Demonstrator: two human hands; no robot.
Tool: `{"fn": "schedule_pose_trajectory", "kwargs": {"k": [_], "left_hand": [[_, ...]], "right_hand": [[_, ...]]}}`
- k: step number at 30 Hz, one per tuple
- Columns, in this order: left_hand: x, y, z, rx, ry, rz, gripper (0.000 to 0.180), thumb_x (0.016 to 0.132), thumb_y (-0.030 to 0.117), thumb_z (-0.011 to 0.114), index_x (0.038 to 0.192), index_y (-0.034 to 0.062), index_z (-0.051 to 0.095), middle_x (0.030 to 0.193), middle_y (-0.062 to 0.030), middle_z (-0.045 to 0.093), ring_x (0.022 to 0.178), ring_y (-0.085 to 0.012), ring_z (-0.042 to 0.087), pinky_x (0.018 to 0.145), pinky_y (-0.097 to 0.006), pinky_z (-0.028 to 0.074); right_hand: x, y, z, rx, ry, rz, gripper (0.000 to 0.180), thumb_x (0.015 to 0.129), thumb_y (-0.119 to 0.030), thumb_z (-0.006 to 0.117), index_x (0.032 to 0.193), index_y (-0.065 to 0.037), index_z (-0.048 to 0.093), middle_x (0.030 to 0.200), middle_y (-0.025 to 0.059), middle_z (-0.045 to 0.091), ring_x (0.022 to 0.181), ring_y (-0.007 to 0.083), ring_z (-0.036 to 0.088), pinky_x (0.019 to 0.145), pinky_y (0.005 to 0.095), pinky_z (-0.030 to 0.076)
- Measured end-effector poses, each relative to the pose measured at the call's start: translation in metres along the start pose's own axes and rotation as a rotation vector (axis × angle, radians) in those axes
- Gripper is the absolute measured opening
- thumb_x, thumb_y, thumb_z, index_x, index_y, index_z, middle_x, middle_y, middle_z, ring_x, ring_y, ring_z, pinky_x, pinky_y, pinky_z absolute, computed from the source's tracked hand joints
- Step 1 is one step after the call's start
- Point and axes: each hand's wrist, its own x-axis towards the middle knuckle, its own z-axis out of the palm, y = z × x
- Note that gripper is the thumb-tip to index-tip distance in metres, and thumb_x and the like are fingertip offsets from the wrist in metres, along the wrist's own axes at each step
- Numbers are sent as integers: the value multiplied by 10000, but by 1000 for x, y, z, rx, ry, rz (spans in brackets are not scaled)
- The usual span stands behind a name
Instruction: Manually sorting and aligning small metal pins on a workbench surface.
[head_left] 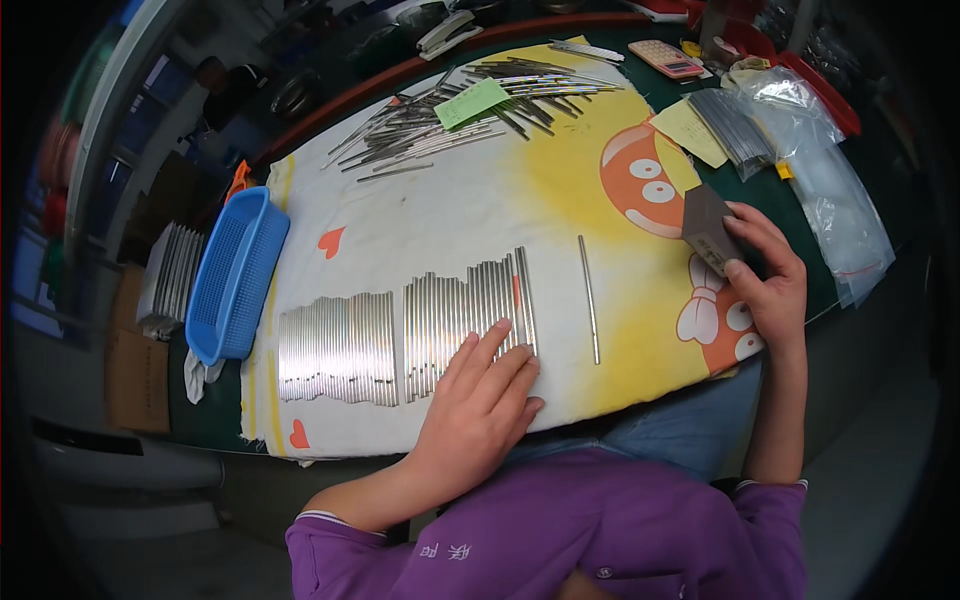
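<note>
My left hand lies flat, fingers stretched, over the lower right part of a row of thin metal rods. It hides the near ends of several rods there. To its left is a second row of rods, laid side by side. One single rod lies apart on the cloth to the right of my left hand. My right hand is closed round a dark grey-brown rectangular block at the cloth's right side, thumb and fingers on its right end.
A printed cloth covers the green table. At its far side lie a loose pile of rods and a green note. A blue basket stands left. Plastic bags, a bundle of grey strips and a pink calculator are right.
</note>
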Motion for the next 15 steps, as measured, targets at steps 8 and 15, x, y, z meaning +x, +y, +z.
{"fn": "schedule_pose_trajectory", "kwargs": {"k": [8, 15], "left_hand": [[7, 7, 3, 25, 3, 1, 389, 712, 99, 711, 1069, -1, 594, 1128, -132, 544, 1179, -379, 461, 946, -512, 401], [15, 19, 14, -94, -11, 24, 487, 703, 93, 715, 1152, -11, 558, 1216, -152, 521, 1207, -388, 442, 966, -521, 388]], "right_hand": [[-1, 0, -1, -49, 2, 9, 405, 695, 3, 634, 1099, -34, 645, 1215, 122, 569, 1157, 220, 516, 996, 328, 372], [-1, 1, -1, -42, 0, 2, 399, 696, 2, 636, 1092, -37, 648, 1213, 118, 572, 1158, 219, 517, 999, 329, 370]]}}
